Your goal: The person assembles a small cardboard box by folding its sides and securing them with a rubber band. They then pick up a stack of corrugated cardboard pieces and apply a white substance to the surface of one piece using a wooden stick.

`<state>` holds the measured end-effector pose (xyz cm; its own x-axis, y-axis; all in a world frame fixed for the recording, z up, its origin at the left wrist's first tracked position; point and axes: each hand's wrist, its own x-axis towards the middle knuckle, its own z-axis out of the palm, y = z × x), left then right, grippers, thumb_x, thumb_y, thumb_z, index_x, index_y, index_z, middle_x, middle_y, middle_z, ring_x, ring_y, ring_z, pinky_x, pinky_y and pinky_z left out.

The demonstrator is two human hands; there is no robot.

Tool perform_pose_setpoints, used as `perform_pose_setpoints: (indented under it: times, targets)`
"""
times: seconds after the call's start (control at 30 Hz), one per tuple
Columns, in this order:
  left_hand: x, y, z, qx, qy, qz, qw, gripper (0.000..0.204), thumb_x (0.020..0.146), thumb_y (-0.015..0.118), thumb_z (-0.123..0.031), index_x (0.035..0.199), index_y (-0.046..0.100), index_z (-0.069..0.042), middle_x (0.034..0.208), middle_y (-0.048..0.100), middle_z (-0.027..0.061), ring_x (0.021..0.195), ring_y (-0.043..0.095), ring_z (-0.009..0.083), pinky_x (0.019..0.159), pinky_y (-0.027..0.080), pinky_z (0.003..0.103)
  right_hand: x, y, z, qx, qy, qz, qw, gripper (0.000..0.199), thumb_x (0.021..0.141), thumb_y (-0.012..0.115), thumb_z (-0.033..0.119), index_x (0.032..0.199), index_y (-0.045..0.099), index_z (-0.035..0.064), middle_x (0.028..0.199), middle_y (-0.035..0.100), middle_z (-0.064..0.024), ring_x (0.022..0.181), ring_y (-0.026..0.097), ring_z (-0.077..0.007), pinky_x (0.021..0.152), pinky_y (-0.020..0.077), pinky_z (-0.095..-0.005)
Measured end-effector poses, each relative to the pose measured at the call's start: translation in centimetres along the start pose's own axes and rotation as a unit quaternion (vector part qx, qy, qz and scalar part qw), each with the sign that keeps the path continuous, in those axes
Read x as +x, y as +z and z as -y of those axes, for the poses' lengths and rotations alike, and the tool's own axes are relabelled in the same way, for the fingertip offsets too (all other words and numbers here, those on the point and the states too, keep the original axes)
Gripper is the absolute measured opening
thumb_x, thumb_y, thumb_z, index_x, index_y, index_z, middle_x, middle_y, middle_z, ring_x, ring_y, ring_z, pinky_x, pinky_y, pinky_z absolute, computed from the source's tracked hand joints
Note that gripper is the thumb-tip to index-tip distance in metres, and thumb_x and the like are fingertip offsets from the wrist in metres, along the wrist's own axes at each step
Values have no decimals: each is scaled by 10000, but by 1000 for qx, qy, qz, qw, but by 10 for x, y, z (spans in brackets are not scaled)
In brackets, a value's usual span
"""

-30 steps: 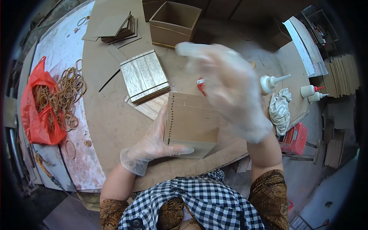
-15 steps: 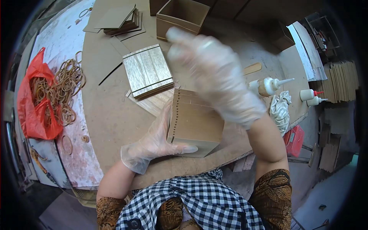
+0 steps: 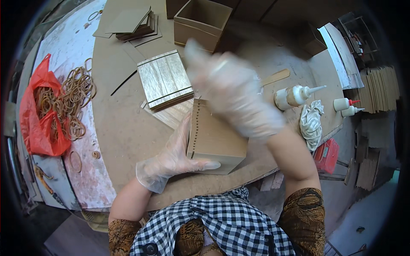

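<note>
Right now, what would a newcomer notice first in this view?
Likely the blurred, gloved right hand near the picture's centre, and the wooden box below it, held by the gloved left hand. Next, the bright red bag at far left, with rubber bands in and beside it.

Def a woodworking shop imo, boxes mostly. Brown counter (image 3: 124, 149) w/ a notched box (image 3: 220, 138), an open-top box (image 3: 197, 34), strapped wood panels (image 3: 165, 79), nozzle bottles (image 3: 294, 97), a crumpled rag (image 3: 311, 123), plus a ton of rubber bands (image 3: 77, 98) by a red plastic bag (image 3: 36, 132). More flat boards (image 3: 378, 90) stacked off to the R, approx same brown.
</note>
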<state>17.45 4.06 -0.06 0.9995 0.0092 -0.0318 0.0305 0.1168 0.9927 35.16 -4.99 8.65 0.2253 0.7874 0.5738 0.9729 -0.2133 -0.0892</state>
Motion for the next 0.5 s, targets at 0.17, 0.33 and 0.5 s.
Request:
perform_pose_setpoints:
  times: [0.17,0.33,0.5]
  targets:
    - [-2,-1,0,8,3,6,1000,1226,627,900,-421,1512,170,9,1505,302,217,1413,301,327,1152,281,440,-9,7,14,-4,120,255,960,357,932,612,239,1201,622,4,1178,658,-207,847,684,-309,711,556,-366]
    - [0,-2,2,7,9,15,1000,1220,620,904,-414,1510,181,5,1499,311,209,1409,307,330,1155,280,440,1,-34,1,195,166,30,966,341,987,542,261,1166,635,-14,1246,629,-210,925,682,-313,809,556,-363]
    - [0,-2,3,37,31,9,999,1201,620,911,-384,1505,194,1,1498,315,207,1403,321,321,1149,294,432,1,-60,11,136,86,9,987,555,976,517,427,1338,521,7,1386,522,-206,1228,549,-367,1009,467,-420]
